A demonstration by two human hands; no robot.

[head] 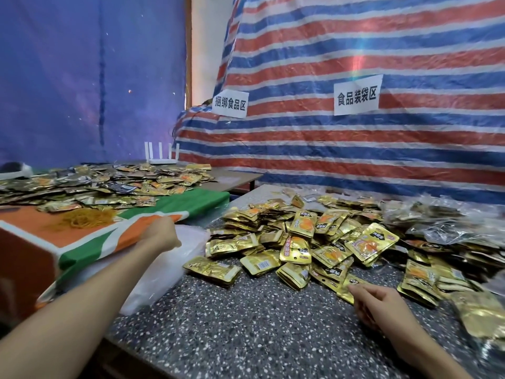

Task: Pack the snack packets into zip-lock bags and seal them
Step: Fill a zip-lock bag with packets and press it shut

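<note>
A big heap of gold snack packets lies on the speckled grey table. A stack of clear zip-lock bags sits at the table's left edge, beside the heap. My left hand reaches out over the far end of that stack; its fingers point away from me and are hidden behind the hand. My right hand rests low on the table at the heap's near edge, fingers loosely curled. Its thumb tip touches a gold packet there, and nothing is lifted.
A lower table on the left carries an orange, green and white cloth, a pile of rubber bands and more loose packets. Filled clear bags lie at the far right. A striped tarp with two paper signs hangs behind.
</note>
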